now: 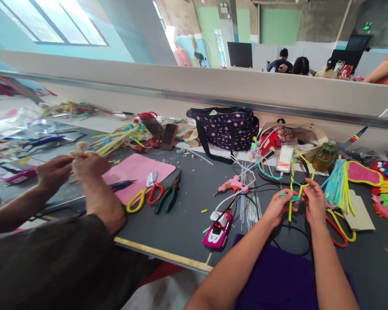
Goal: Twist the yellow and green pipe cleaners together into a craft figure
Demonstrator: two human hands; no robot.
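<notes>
Pinched in my left hand (277,207) is a twisted yellow pipe cleaner (290,212), its end hanging below the fingers. A short teal piece (290,197) crosses it at the fingertips. My right hand (315,201) is closed on a looped part of the same yellow pipe cleaner, close beside the left. Further yellow strands rise above both hands. Just right of my right hand lie scissors (339,228) with red and yellow handles and a bundle of teal and yellow pipe cleaners (339,185). A pink glue gun (233,185) rests to the left of my hands.
A magenta power strip (218,232) with cables sits near the table edge. Pliers (170,193), more scissors (145,196) and a pink sheet (155,168) lie farther left, near a co-worker's hands (73,168). A dark patterned bag (228,129) and a glass jar (325,156) stand behind.
</notes>
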